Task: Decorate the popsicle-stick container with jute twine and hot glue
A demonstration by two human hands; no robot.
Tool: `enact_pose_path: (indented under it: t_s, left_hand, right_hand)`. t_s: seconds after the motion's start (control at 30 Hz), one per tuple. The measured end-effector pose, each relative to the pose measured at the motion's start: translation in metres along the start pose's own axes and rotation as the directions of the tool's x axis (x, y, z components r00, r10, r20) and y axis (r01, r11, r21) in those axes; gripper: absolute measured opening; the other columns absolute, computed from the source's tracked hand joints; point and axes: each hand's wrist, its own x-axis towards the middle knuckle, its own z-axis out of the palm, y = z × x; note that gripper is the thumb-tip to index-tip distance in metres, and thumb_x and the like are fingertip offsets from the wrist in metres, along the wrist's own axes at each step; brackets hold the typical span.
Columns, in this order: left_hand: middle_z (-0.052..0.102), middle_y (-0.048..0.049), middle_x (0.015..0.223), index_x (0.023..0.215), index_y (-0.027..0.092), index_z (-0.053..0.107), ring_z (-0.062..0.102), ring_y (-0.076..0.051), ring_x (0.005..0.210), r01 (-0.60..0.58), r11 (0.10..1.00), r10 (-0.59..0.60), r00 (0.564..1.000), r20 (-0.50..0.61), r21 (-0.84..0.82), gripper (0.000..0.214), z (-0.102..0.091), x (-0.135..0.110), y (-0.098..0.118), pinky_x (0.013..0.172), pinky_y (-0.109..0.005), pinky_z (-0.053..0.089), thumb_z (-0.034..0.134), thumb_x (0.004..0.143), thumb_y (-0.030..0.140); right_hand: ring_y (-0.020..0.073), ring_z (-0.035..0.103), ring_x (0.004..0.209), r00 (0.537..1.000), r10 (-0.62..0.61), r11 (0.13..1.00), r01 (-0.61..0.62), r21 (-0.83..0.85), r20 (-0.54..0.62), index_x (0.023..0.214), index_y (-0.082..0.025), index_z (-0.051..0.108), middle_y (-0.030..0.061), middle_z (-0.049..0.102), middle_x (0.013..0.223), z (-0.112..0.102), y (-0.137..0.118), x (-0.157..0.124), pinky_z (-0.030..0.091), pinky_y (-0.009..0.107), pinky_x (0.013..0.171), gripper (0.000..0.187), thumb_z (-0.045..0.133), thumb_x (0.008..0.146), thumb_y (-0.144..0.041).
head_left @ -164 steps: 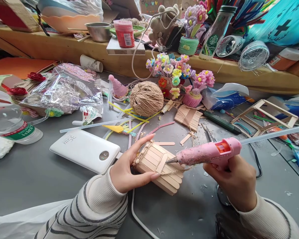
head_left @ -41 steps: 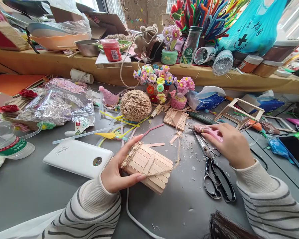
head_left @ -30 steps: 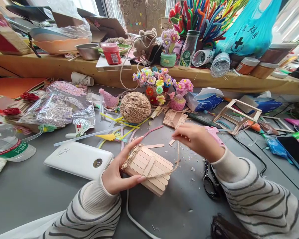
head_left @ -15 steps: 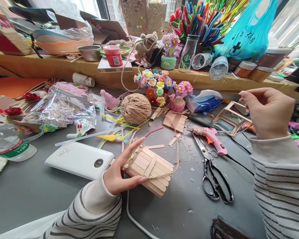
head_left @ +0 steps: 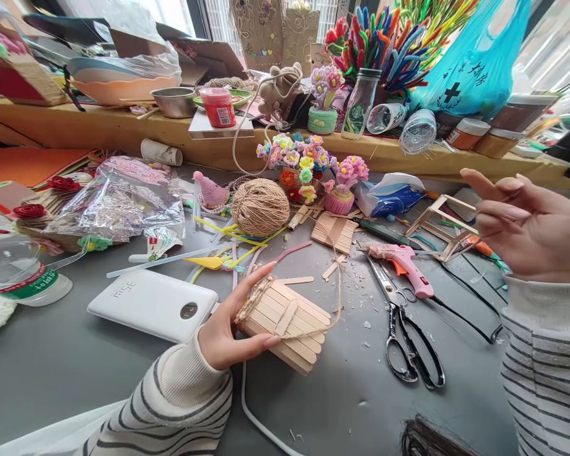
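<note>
My left hand (head_left: pixel 230 332) grips a small craft-stick box (head_left: pixel 294 323) from its left side, thumb in front and fingers behind. Rows of pale rounded sticks form its face, with one short stick lying across them. Twine wraps the box's left edge, and a loose strand of twine (head_left: pixel 339 291) runs from near my thumb past the right corner toward the back. My right hand (head_left: pixel 522 221) is raised at the right with fingers apart and nothing visible in it. Behind that hand is a wooden stick frame (head_left: pixel 439 221). The twine ball (head_left: pixel 260 206) sits at the back.
Scissors (head_left: pixel 406 335) and a pink glue gun (head_left: pixel 408 269) with a black cord lie right of the box. Left of my left hand is a white power bank (head_left: pixel 154 307), its cable running below. Behind are a stick panel (head_left: pixel 333 233), yarn flowers (head_left: pixel 299 161) and a tissue pack (head_left: pixel 394 193).
My right hand has moved a little right and turned, its pinched fingertips now spread. My left hand and the box stay in place.
</note>
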Motion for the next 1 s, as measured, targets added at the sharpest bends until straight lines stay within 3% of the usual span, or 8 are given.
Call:
enact_pose_path:
  t_s: [0.17,0.3,0.4,0.47,0.53,0.67,0.8,1.0]
  left_hand:
    - [0.055,-0.0111,0.122,0.136,0.015,0.033,0.052,-0.028,0.113,0.010,1.000,-0.010,1.000,-0.004,-0.003,0.085,0.000,0.000,0.000,0.101,-0.035,0.036,0.071,0.064,0.036]
    - [0.055,-0.0101,0.122,0.137,0.016,0.031,0.053,-0.027,0.112,0.014,1.000,-0.014,1.000,0.012,-0.023,0.085,0.000,0.000,0.000,0.101,-0.033,0.037,0.070,0.064,0.035]
    - [0.051,-0.0108,0.128,0.136,0.016,0.032,0.049,-0.029,0.116,0.006,1.000,-0.006,1.000,0.009,-0.010,0.083,0.000,0.000,0.000,0.104,-0.036,0.033,0.070,0.064,0.034]
    - [0.048,-0.0110,0.132,0.135,0.017,0.033,0.045,-0.030,0.121,0.004,1.000,-0.004,1.000,-0.002,-0.001,0.083,0.001,0.000,0.000,0.106,-0.038,0.029,0.071,0.063,0.035]
    - [0.047,-0.0108,0.133,0.135,0.017,0.035,0.042,-0.031,0.123,0.002,1.000,-0.002,1.000,-0.016,0.004,0.083,0.001,0.000,0.001,0.108,-0.039,0.027,0.071,0.062,0.036]
    - [0.056,-0.0082,0.122,0.135,0.020,0.035,0.052,-0.028,0.113,0.001,0.999,-0.002,1.000,-0.009,-0.046,0.081,-0.001,0.002,0.007,0.101,-0.034,0.037,0.071,0.064,0.035]
    - [0.061,-0.0064,0.110,0.135,0.020,0.035,0.057,-0.025,0.103,-0.009,0.998,0.010,1.000,0.009,-0.069,0.082,-0.004,0.009,0.020,0.094,-0.032,0.042,0.072,0.063,0.030]
    - [0.062,-0.0002,0.097,0.132,0.024,0.039,0.058,-0.016,0.089,-0.034,0.988,0.052,0.991,0.120,-0.150,0.079,-0.006,0.032,0.039,0.082,-0.022,0.045,0.074,0.061,0.020]
  right_hand:
    - [0.0055,0.012,0.036,0.979,0.053,0.997,-0.041,-0.064,0.197,0.058,-0.023,0.034,-0.0095,0.015,0.045,0.003,-0.004,-0.012,0.013,0.027,0.038,0.028,0.047,0.078,-0.038]
    - [0.0091,0.040,0.048,0.989,-0.044,0.937,0.090,-0.336,0.142,0.061,-0.019,0.057,-0.0016,0.048,0.054,0.001,0.008,-0.014,0.031,0.028,0.045,0.026,0.067,0.061,-0.043]
    - [0.0196,0.057,0.077,0.935,-0.276,0.593,0.350,-0.725,0.225,0.077,-0.018,0.068,0.0104,0.064,0.089,-0.003,0.018,-0.014,0.043,0.033,0.062,0.016,0.057,0.069,-0.026]
    - [0.0255,0.056,0.101,0.845,-0.382,0.297,0.496,-0.816,0.374,0.090,-0.016,0.069,0.0148,0.058,0.117,-0.002,0.022,-0.017,0.044,0.040,0.079,0.031,0.044,0.072,-0.013]
    - [0.0281,0.054,0.107,0.768,-0.453,0.150,0.565,-0.811,0.452,0.090,-0.015,0.069,0.0145,0.054,0.126,0.002,0.022,-0.025,0.043,0.043,0.086,0.037,0.038,0.072,-0.008]
    - [0.0232,0.063,0.072,0.681,-0.612,0.176,0.612,-0.771,0.402,0.062,-0.020,0.065,0.0049,0.070,0.071,0.023,0.007,-0.051,0.046,0.040,0.071,0.028,0.042,0.075,-0.012]
    - [0.0311,0.057,0.097,0.648,-0.542,0.126,0.692,-0.711,0.535,0.079,-0.021,0.067,0.0064,0.067,0.102,0.048,-0.012,-0.072,0.036,0.053,0.088,0.019,0.047,0.078,-0.023]
    - [0.0168,0.051,0.068,0.685,-0.415,0.496,0.722,-0.483,0.598,0.064,-0.019,0.051,0.0035,0.054,0.070,0.066,-0.017,-0.088,0.042,0.032,0.063,0.010,0.047,0.072,-0.014]
